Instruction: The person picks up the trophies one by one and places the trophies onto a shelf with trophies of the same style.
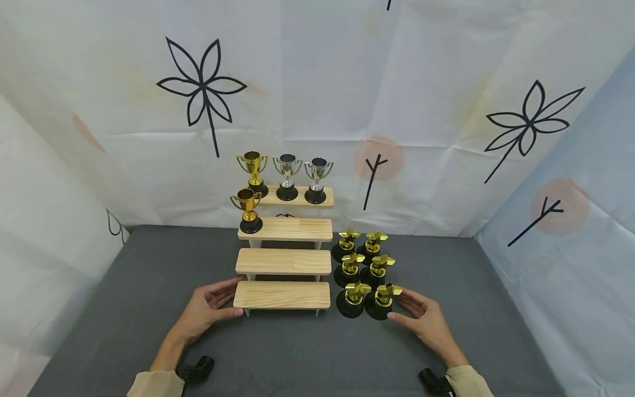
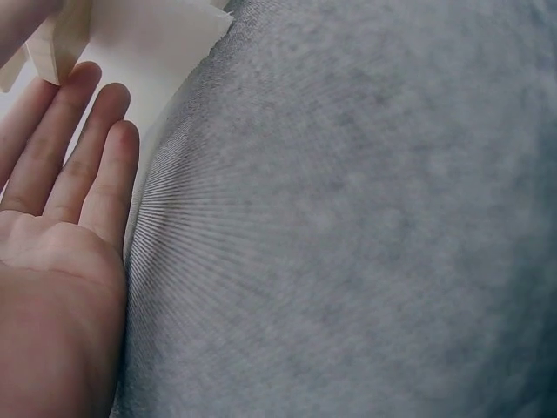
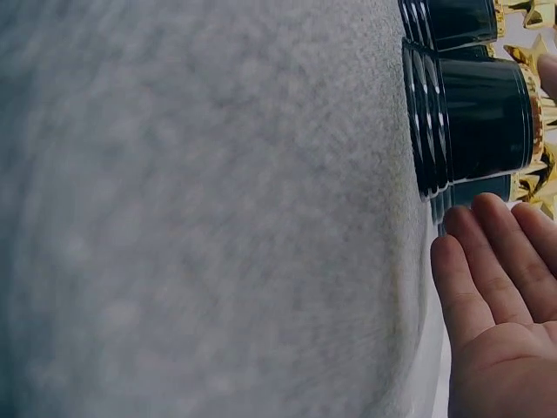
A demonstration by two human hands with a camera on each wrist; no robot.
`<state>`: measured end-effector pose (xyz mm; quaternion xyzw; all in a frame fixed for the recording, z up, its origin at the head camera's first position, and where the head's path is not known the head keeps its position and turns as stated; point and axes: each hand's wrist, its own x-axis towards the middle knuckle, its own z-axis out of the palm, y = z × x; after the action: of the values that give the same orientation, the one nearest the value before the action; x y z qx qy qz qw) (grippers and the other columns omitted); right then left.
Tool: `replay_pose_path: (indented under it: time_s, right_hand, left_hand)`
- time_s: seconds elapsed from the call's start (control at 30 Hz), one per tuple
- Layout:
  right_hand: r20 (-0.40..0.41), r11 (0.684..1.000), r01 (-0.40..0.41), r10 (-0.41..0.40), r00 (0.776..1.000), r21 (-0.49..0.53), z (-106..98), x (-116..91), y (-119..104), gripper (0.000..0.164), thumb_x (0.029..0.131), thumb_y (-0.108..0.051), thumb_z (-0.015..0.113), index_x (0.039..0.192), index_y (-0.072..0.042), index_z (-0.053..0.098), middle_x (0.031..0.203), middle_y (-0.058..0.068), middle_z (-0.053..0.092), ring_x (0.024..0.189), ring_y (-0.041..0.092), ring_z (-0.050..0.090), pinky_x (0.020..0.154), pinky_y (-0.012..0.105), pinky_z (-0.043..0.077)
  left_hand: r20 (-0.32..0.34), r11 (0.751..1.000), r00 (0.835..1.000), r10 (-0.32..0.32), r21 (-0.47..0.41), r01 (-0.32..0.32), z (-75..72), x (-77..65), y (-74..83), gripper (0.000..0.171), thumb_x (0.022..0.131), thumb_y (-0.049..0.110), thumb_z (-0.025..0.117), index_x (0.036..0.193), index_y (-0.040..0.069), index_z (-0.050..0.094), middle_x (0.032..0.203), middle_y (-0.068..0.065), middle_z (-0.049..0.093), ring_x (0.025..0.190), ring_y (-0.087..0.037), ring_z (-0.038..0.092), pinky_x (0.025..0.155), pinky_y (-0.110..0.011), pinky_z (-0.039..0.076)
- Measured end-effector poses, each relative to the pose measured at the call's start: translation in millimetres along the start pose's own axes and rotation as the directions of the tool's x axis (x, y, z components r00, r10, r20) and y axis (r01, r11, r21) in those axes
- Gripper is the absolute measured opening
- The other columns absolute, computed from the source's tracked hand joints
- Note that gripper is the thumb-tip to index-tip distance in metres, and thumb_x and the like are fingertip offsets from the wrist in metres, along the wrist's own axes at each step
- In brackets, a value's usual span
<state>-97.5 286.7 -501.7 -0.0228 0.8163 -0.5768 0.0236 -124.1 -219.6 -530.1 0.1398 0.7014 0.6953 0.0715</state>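
Observation:
A light wooden shelf with stepped boards, its lowest step [image 1: 281, 295] nearest me, stands mid-table. My left hand [image 1: 210, 309] is at that step's left end, thumb toward the front corner and fingers extended behind. In the left wrist view the fingers of the left hand [image 2: 65, 209] look straight near the wooden edge [image 2: 63, 39]. On the right, my right hand [image 1: 421, 320] lies beside the front-right gold star trophy [image 1: 384, 298] on its black base. The right wrist view has the right hand [image 3: 505, 296] with straight fingers close to a black base [image 3: 487, 113].
A gold cup trophy [image 1: 249, 207] stands on the second-highest step's left end. The top step [image 1: 297, 198] holds another gold cup [image 1: 253, 165] and two silver ones [image 1: 288, 165]. Several star trophies [image 1: 350, 267] stand in pairs right of the shelf. White cloth [image 1: 421, 187] hangs behind the grey table [image 1: 307, 358].

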Motion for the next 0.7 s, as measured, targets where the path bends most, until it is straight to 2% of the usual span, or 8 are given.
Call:
replay_pose_path:
  time_s: [0.27, 0.5, 0.7]
  right_hand:
    - [0.012, 0.999, 0.042, -0.041, 0.999, -0.031, 6.3, 4.1, -4.0, 0.065, 0.079, -0.006, 0.088, 0.136, 0.008, 0.058, 0.136, 0.027, 0.058, 0.117, 0.005, 0.061, 0.104, 0.032, 0.053]
    - [0.041, 0.997, 0.047, -0.045, 0.998, -0.057, 10.1, 8.6, -4.4, 0.063, 0.079, -0.005, 0.087, 0.135, 0.006, 0.061, 0.136, 0.026, 0.059, 0.128, 0.040, 0.056, 0.107, 0.041, 0.051]
    - [0.051, 0.994, 0.061, -0.057, 0.997, -0.092, 12.1, 10.6, -5.8, 0.058, 0.079, -0.005, 0.087, 0.131, 0.006, 0.064, 0.132, 0.024, 0.063, 0.125, 0.042, 0.057, 0.105, 0.042, 0.052]
  left_hand:
    - [0.001, 1.000, 1.000, -0.024, 0.009, 0.024, -0.8, -0.6, -0.6, 0.076, 0.079, -0.005, 0.084, 0.144, -0.013, 0.047, 0.142, -0.020, 0.056, 0.123, -0.007, 0.060, 0.106, -0.025, 0.050]
    - [0.001, 0.999, 0.999, -0.047, 0.010, 0.047, -1.0, 0.1, 1.6, 0.077, 0.079, -0.004, 0.084, 0.145, -0.013, 0.046, 0.144, -0.030, 0.050, 0.122, -0.006, 0.060, 0.106, -0.025, 0.050]
    - [0.012, 0.999, 0.999, -0.032, 0.010, 0.032, -1.7, 0.4, -0.6, 0.075, 0.080, -0.006, 0.082, 0.144, -0.015, 0.045, 0.143, -0.037, 0.046, 0.122, -0.005, 0.060, 0.105, -0.023, 0.050]
